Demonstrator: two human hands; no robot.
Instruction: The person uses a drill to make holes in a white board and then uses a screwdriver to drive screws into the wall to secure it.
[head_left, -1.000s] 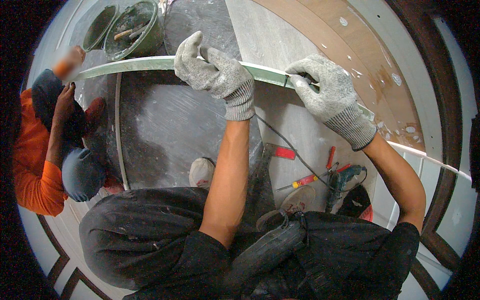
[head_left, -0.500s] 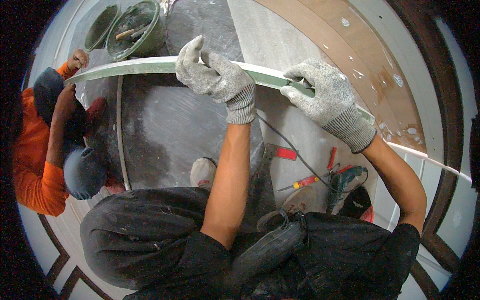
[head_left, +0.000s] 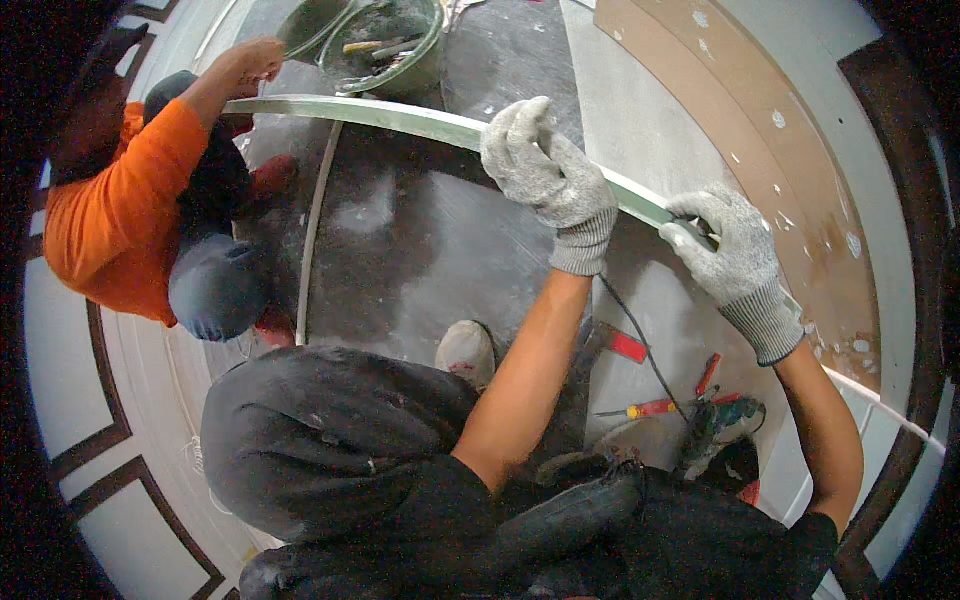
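A long, narrow, curved pale-green and white strip (head_left: 400, 118) runs across in front of me. My left hand (head_left: 555, 170), in a grey knit glove, is loosely curled around it near mid-length, fingertips raised beyond its far edge. Farther right, my right hand (head_left: 730, 245), gloved alike, closes thumb and fingers on the strip near its right part. Something small and dark shows between those fingers, too small to name. The strip's left end lies by a co-worker's hand (head_left: 255, 60); whether that hand touches it is unclear.
A co-worker in an orange sleeve (head_left: 140, 240) crouches at left. Green buckets (head_left: 385, 50), one with tools inside, stand at the far side. By my feet lie a red-and-yellow screwdriver (head_left: 655, 408), a green corded power tool (head_left: 722, 420) and its black cord (head_left: 640, 325). Brown board (head_left: 760, 130) curves at right.
The whole view has swung left, so most things appear farther right and somewhat lower. The co-worker's raised arm has shifted. Both my hands remain at the strip.
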